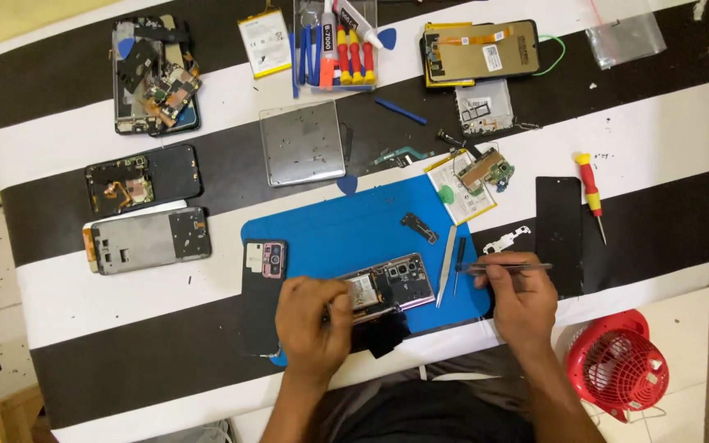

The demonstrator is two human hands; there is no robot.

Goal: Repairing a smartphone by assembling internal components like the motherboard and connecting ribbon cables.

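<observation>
An opened smartphone [391, 287] with its back removed lies on a blue work mat [354, 226]. My left hand [313, 316] grips the phone's lower end and steadies it. My right hand [523, 299] rests at the mat's right edge and holds thin metal tweezers [502, 267], tips pointing left toward a small black tool [459, 262] and a metal pry blade [447, 267]. A black back cover with a camera block [263, 279] lies just left of my left hand.
On the striped black-and-white table are dismantled phones [153, 74] [143, 179] [149, 239], a metal plate [302, 141], a box of screwdrivers [340, 45], a screen assembly [479, 51], a black glass panel [558, 234], a red-yellow screwdriver [591, 193]. A red fan [617, 365] stands lower right.
</observation>
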